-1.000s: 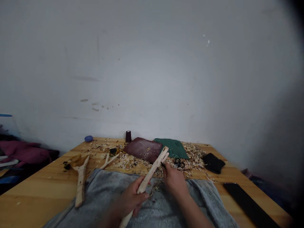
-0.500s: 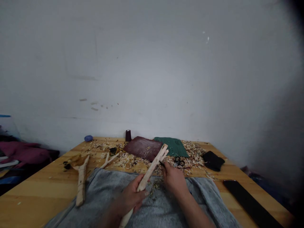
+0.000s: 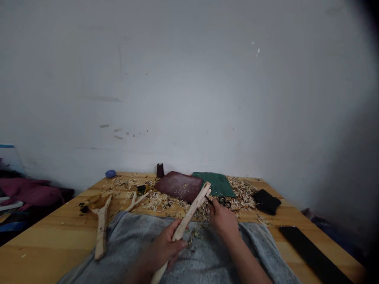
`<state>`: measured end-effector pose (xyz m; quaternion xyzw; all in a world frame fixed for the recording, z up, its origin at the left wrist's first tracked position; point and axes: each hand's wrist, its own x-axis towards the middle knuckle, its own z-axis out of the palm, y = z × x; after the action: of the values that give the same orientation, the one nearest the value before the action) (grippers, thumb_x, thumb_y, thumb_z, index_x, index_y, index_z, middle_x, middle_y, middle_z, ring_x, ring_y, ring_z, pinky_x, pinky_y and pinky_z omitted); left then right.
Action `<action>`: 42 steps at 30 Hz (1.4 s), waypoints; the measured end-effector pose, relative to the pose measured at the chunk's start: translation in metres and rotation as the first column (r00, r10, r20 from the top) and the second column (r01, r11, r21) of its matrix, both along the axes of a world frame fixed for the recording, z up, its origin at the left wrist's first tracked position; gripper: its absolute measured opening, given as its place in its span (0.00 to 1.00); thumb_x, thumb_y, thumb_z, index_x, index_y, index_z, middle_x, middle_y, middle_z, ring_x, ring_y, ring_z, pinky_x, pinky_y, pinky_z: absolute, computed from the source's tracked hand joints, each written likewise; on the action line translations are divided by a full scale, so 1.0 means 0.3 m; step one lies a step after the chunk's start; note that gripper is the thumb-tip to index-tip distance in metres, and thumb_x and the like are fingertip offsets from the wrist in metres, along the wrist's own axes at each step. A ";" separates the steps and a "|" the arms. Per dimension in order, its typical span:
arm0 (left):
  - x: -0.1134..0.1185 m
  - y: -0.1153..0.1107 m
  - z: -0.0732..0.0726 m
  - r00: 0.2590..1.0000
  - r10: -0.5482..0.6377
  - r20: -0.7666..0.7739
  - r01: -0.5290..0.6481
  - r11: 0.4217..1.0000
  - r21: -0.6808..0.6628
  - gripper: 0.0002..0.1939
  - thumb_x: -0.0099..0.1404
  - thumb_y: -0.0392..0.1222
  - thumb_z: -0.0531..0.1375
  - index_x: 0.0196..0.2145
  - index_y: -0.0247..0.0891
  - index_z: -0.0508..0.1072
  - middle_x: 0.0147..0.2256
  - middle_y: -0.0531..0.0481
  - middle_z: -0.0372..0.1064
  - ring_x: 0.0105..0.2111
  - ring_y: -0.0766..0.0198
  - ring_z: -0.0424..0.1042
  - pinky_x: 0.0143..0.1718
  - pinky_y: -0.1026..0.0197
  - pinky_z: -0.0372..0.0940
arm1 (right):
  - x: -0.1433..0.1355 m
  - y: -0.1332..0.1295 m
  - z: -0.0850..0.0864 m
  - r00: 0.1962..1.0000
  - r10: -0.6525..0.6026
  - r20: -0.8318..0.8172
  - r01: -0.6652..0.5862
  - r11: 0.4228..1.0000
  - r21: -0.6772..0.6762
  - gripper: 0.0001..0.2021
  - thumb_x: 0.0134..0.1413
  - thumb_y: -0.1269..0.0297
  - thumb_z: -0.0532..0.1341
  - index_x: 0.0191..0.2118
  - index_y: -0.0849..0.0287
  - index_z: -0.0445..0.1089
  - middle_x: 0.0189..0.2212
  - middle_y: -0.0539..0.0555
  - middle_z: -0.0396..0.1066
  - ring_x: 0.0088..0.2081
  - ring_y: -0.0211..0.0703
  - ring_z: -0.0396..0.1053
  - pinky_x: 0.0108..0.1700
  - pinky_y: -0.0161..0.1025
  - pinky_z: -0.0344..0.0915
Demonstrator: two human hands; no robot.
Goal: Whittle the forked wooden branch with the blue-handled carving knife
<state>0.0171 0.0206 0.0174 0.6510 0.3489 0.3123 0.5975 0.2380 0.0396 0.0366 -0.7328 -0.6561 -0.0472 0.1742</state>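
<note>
My left hand (image 3: 167, 245) is wrapped round a peeled, pale forked branch (image 3: 189, 214) that slants up and away to the right. Its fork points toward the back of the table, with the two prongs nearly in line from here. In my right hand (image 3: 223, 219), closed just right of the fork, is a slim dark knife-like tool (image 3: 209, 200); most of it is hidden by the fingers. The tool's tip is close to the prongs; I cannot tell whether it touches. Beneath both hands lies a grey cloth (image 3: 142, 232) with bits of shavings (image 3: 195, 233) on it.
Wood shavings (image 3: 242, 193) cover the table's back. Among them are a maroon sheet (image 3: 179, 185), green sheet (image 3: 214, 182), scissors (image 3: 224, 202) and thread cone (image 3: 160, 170). Forked branches (image 3: 101, 232) lie left; a black pouch (image 3: 266, 202) and long black strip (image 3: 314, 252) lie right.
My right hand has shifted right, and the dark tool with it, away from the branch's side. The branch in my left hand has turned slightly and moved a little right.
</note>
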 end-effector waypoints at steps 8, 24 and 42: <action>-0.006 0.008 -0.007 1.000 0.018 -0.022 -0.018 1.000 -0.005 0.29 0.58 0.51 0.60 0.54 0.39 0.59 0.16 0.63 0.55 0.11 0.75 0.50 0.12 0.70 0.43 | -0.043 -0.012 -0.013 0.995 0.093 0.020 -0.093 0.996 -0.013 0.14 0.63 0.60 0.45 0.42 0.54 0.67 0.33 0.55 0.75 0.32 0.45 0.73 0.30 0.35 0.58; -0.001 0.025 -0.047 0.998 -0.008 0.060 0.010 1.000 -0.022 0.32 0.54 0.56 0.63 0.53 0.40 0.60 0.21 0.61 0.60 0.10 0.78 0.51 0.10 0.71 0.45 | -0.001 0.014 -0.025 0.999 -0.022 0.024 0.022 1.000 -0.004 0.13 0.63 0.61 0.46 0.42 0.55 0.66 0.31 0.55 0.75 0.31 0.45 0.73 0.29 0.35 0.57; -0.001 0.026 -0.043 1.000 0.020 0.012 -0.020 0.999 -0.032 0.29 0.55 0.53 0.61 0.53 0.44 0.61 0.18 0.61 0.57 0.10 0.76 0.49 0.11 0.70 0.44 | -0.037 0.006 -0.039 0.994 0.104 0.020 -0.103 0.995 -0.009 0.12 0.62 0.62 0.46 0.39 0.54 0.66 0.31 0.55 0.75 0.30 0.47 0.74 0.28 0.35 0.57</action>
<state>0.0169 0.0285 0.0044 0.6358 0.3565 0.3168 0.6068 0.2269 0.0414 0.0249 -0.6980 -0.6951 -0.0428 0.1668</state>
